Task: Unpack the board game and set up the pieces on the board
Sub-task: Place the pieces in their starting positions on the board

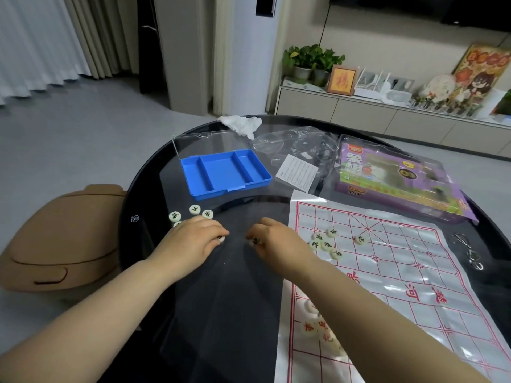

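A white plastic board sheet (392, 272) with red grid lines lies on the right of the black round table (210, 299). Several cream round pieces with black characters (326, 243) cluster near its far left corner, and one piece (360, 239) sits alone further right. Red-character pieces (318, 327) lie near my right forearm. Three black-character pieces (193, 212) rest on the table beyond my left hand. My left hand (193, 239) pinches a piece at its fingertips. My right hand (276, 239) pinches a black-character piece (255, 241). The hands are a short gap apart.
An open blue tray (224, 172) with a clear lid stands behind the hands. A clear plastic bag with a paper slip (297, 172), a purple game box (398, 183) and a crumpled tissue (240, 124) lie further back. Metal wire puzzles (467, 250) sit at the right edge. A tan seat (60, 239) stands left.
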`<state>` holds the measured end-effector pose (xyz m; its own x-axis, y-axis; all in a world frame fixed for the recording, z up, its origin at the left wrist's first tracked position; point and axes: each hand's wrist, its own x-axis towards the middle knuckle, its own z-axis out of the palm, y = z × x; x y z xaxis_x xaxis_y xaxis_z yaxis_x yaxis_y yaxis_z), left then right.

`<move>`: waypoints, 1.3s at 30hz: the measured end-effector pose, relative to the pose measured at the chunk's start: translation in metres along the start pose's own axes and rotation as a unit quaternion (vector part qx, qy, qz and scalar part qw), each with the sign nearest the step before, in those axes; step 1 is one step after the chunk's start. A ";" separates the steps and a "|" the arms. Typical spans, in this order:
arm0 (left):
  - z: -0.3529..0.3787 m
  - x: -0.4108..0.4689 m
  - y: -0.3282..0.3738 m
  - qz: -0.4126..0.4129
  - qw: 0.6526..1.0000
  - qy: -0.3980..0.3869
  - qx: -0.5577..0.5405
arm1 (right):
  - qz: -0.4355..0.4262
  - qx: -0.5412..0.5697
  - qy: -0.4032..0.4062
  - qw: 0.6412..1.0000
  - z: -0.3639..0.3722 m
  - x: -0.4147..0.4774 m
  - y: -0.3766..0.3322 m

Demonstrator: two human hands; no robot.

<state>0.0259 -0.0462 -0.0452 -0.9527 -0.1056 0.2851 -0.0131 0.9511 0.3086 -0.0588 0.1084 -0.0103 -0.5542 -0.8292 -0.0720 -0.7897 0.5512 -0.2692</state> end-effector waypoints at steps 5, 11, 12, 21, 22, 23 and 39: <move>0.003 0.012 0.000 0.003 1.000 -0.017 0.021 | 0.045 0.019 0.049 0.998 -0.017 -0.022 0.030; 0.012 0.028 0.042 0.005 0.999 0.004 -0.034 | 0.139 0.014 0.062 0.988 -0.032 -0.053 0.076; 0.016 0.032 0.053 0.002 0.999 -0.004 -0.044 | 0.148 0.009 0.056 0.987 -0.031 -0.057 0.081; 0.045 0.058 0.107 -0.041 0.995 -0.052 -0.070 | 0.167 0.010 0.041 0.985 -0.024 -0.069 0.091; 0.045 0.059 0.108 -0.042 0.995 -0.056 -0.071 | 0.167 0.012 0.045 0.985 -0.023 -0.069 0.091; 0.043 0.058 0.108 -0.045 0.994 -0.062 -0.075 | 0.167 0.014 0.052 0.984 -0.024 -0.070 0.091; -0.018 -0.047 -0.020 -0.170 0.983 0.051 -0.048 | -0.013 0.056 0.027 0.998 0.004 0.010 -0.022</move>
<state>0.0767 -0.0658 -0.0486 -0.8628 -0.4453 0.2394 -0.2909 0.8245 0.4854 -0.0460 0.0881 -0.0094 -0.5496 -0.8353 -0.0126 -0.7717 0.5134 -0.3755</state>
